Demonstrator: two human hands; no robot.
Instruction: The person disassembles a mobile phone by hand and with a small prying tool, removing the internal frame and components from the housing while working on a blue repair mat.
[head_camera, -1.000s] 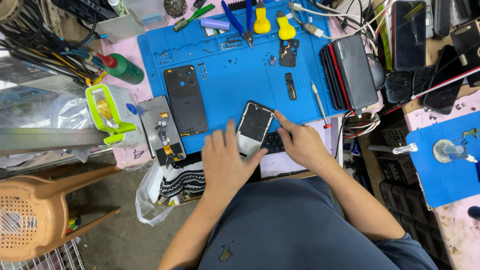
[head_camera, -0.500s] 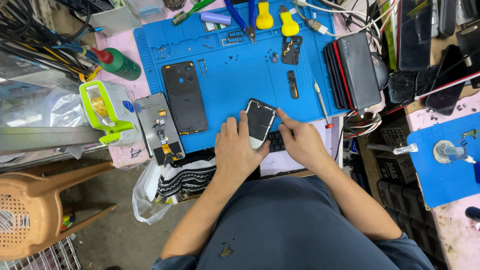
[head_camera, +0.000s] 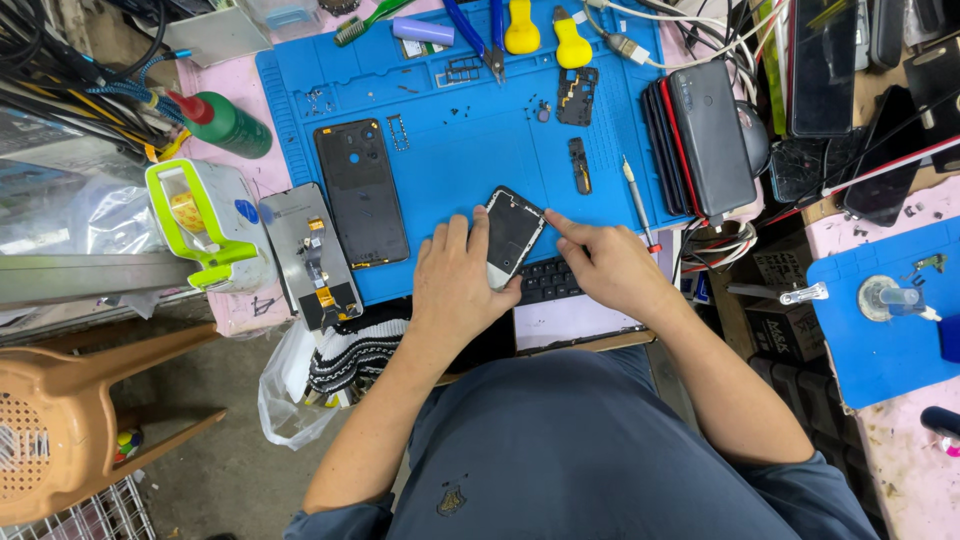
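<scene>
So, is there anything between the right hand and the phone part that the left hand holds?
Nothing visible. The left hand holds the dark phone part on the blue mat, and the right hand already has its fingertip at the part's right edge.

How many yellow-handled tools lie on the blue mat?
2: both yellow tools sit side by side at the mat's top edge, left one, right one. Others may be hidden in clutter.

Just one head-worn cam here, looking almost straight down from fairly close over the person's own lap at the flat blue rubbery work mat (head_camera: 470, 150), which spreads out past the fingertips (head_camera: 553, 216) toward the frame's top.
</scene>
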